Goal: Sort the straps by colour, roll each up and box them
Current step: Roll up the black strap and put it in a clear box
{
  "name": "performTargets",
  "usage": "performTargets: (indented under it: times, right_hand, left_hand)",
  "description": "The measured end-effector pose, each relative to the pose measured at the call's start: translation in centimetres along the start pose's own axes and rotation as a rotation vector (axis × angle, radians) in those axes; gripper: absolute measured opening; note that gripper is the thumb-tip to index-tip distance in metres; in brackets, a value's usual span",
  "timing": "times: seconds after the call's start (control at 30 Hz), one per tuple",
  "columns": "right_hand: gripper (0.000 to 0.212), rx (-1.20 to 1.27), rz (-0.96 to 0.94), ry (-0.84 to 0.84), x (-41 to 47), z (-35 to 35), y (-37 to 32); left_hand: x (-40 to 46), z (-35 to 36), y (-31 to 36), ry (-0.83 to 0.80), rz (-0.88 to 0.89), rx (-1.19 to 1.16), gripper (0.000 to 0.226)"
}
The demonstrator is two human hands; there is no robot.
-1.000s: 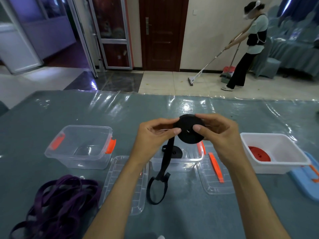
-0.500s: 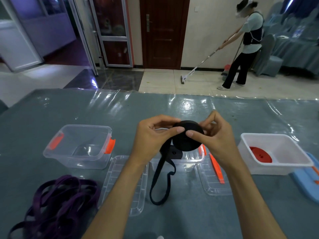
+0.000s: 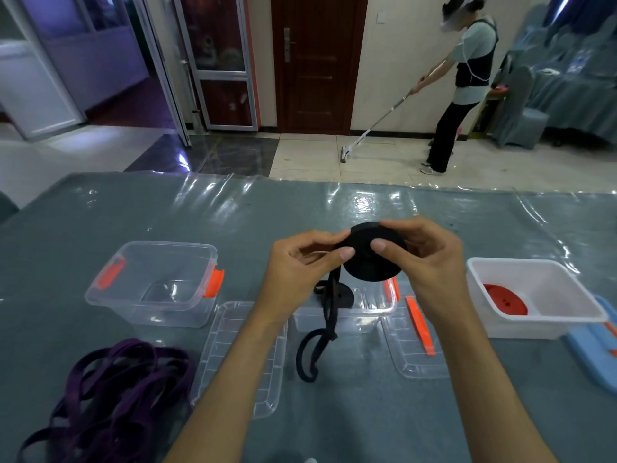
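A grey-blue table (image 3: 100,215) under shiny clear film fills the near view, tiled floor and a dark wooden door (image 3: 319,61) beyond it. Three boxes in a row: on the left a clear box (image 3: 153,284) with orange latches, nothing visible inside; in the middle another clear box (image 3: 347,312) with a rolled black strap (image 3: 344,295) lying in it; on the right a white box (image 3: 534,295) with a red roll (image 3: 504,299) on its floor. Two clear lids (image 3: 240,355) lie flat in front, one either side of the middle box, and a blue lid (image 3: 597,349) sits by the white one. Above the middle box, the left hand (image 3: 300,272) and right hand (image 3: 430,259) both pinch a black roll (image 3: 370,252), thumbs on its face, fingers curled behind. Its loose tail (image 3: 317,342) hangs down to the table. A tangle of purple straps (image 3: 113,399) lies near left. At the back, a person (image 3: 467,81) pushes a mop (image 3: 370,128) across the floor beside draped chairs.
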State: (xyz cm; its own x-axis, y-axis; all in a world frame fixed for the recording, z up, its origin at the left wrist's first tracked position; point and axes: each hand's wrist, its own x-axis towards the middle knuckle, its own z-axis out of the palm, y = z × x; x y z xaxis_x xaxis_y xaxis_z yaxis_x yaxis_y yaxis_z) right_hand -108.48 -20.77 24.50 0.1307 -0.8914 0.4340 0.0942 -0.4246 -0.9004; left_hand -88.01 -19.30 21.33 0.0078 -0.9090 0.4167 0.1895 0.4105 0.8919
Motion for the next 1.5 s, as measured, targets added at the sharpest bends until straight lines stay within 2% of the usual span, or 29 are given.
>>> performTargets:
  times: [0.07,0.23,0.3,0.4,0.5,0.6,0.7,0.77,0.83,0.97,1.07,1.17,1.27,1.37,1.43,1.5]
  right_hand:
    - [0.023,0.014,0.01,0.012,-0.3,0.2,0.4]
    - [0.028,-0.033,0.079,-0.165,-0.3,-0.6,0.4]
    - [0.035,-0.048,0.025,-0.144,-0.3,-0.6,0.3]
    - [0.032,-0.013,-0.014,-0.093,-0.6,-0.4,1.0]
    - [0.023,-0.059,0.065,-0.14,-0.9,-0.3,1.5]
    - [0.029,-0.07,0.112,-0.199,-0.7,-0.6,1.5]
    - [0.035,-0.048,0.049,-0.14,-0.7,-0.6,1.5]
    - [0.027,-0.026,0.045,-0.094,-1.1,-0.4,2.0]
    - [0.021,-0.035,0.101,-0.114,-1.4,-0.2,2.2]
    - [0.027,-0.09,0.119,-0.181,-1.3,-0.4,1.8]
    - [0.033,-0.117,0.038,-0.111,-1.4,-0.5,2.0]
    - [0.024,-0.096,0.084,-0.123,-1.8,-0.1,2.3]
    - [0.035,-0.064,0.152,-0.202,-1.6,-0.3,2.1]
    - [0.042,-0.099,0.056,-0.15,-1.5,-0.6,1.9]
    - [0.034,-0.094,0.025,-0.111,-1.7,-0.5,2.2]
    - [0.031,-0.116,0.077,-0.117,-1.8,-0.3,2.4]
  left_hand:
    - [0.2,-0.2,0.1,-0.013,0.011,0.019,0.025]
    - [-0.3,-0.5,-0.2,0.04,0.016,0.043,0.019]
    - [-0.6,-0.4,-0.3,0.031,0.004,0.026,0.022]
    - [-0.6,-0.8,-0.1,-0.011,-0.028,0.057,0.029]
    - [-0.8,-1.4,0.0,-0.002,-0.041,0.076,0.026]
    - [-1.3,-0.9,-0.5,0.018,-0.038,0.076,0.023]
    - [-1.2,-0.8,-0.7,-0.008,-0.046,0.04,0.027]
    - [-1.0,-1.3,-0.7,-0.033,-0.05,0.04,0.03]
    - [-1.1,-1.5,-0.6,-0.02,-0.029,0.071,0.026]
    - [-1.3,-0.8,-0.7,0.039,-0.033,0.054,0.018]
    - [-1.4,-1.3,-0.5,-0.019,-0.062,0.069,0.026]
    - [-1.5,-2.0,-0.2,-0.037,-0.051,0.117,0.029]
    - [-1.8,-1.6,-0.6,0.011,-0.029,0.183,0.025]
    - [-2.0,-1.6,-1.2,-0.008,-0.054,0.124,0.029]
    - [-1.9,-2.0,-1.4,-0.044,-0.066,0.135,0.036]
    - [-1.9,-2.0,-1.5,-0.031,-0.071,0.141,0.033]
